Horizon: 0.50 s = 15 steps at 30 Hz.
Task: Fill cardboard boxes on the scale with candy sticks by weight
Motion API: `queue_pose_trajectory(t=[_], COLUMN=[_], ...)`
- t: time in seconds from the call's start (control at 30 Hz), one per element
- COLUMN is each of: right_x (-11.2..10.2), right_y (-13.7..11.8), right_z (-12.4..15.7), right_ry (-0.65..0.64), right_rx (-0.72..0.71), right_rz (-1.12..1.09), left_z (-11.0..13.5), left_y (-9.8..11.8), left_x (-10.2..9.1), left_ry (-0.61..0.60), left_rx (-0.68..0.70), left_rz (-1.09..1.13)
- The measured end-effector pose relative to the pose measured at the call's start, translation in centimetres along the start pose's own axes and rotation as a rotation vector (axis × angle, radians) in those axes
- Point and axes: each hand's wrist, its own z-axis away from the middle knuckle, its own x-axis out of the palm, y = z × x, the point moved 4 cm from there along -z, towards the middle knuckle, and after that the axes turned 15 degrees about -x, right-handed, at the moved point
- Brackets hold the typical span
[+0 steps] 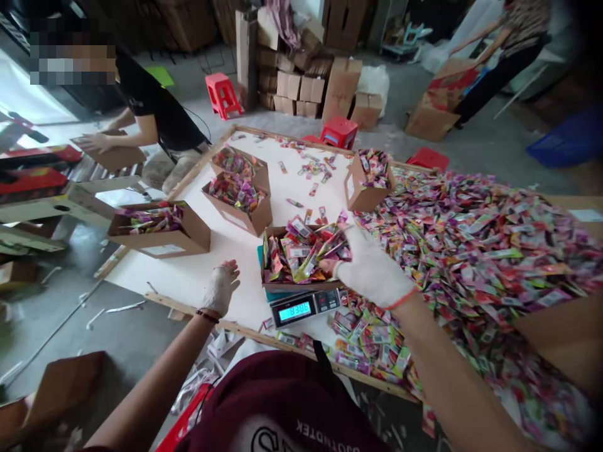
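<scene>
My left hand (221, 289), in a white fingerless glove, hovers over the white tabletop with its fingers spread and nothing in it. At the right side of a cardboard box (308, 287), my gloved right hand (374, 267) curls its thumb and fingers around some small colourful packets (335, 243). That box is filled with similar packets and rests on a digital scale (282, 317) with a lit blue display. To the right of my right hand spreads a large heap of loose packets (452, 251).
More packet-filled boxes stand on the table: one at left (195, 235), two behind it (257, 220), one beside the heap (365, 198). A person in black (160, 113) handles a carton at left; another person (513, 44) stands far right. Red stools (339, 132) sit behind the table.
</scene>
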Motion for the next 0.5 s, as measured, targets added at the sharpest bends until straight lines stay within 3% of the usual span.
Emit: queue_pose_trajectory(t=[0.13, 0.2, 0.3, 0.4, 0.5], right_x=[4.7, 6.9, 8.5, 7.7, 4.1], right_y=[-2.2, -2.6, -2.1, -0.7, 1.2], right_z=[-4.0, -5.2, -5.6, -5.4, -4.3], right_ry=[-0.326, -0.325, -0.215, -0.111, 0.040], right_rx=[0.151, 0.136, 0.092, 0.041, 0.036], right_rz=[0.145, 0.131, 0.099, 0.044, -0.055], left_z=[0.7, 0.9, 0.9, 0.8, 1.2], left_y=[-0.8, -1.6, -3.1, -4.6, -5.6], left_x=[-1.7, -2.5, -3.7, -4.2, -3.9], left_ry=[0.009, 0.014, 0.014, 0.001, -0.024], left_rx=[-0.038, -0.049, -0.059, -0.057, -0.033], left_rz=[0.018, 0.017, 0.007, -0.012, -0.035])
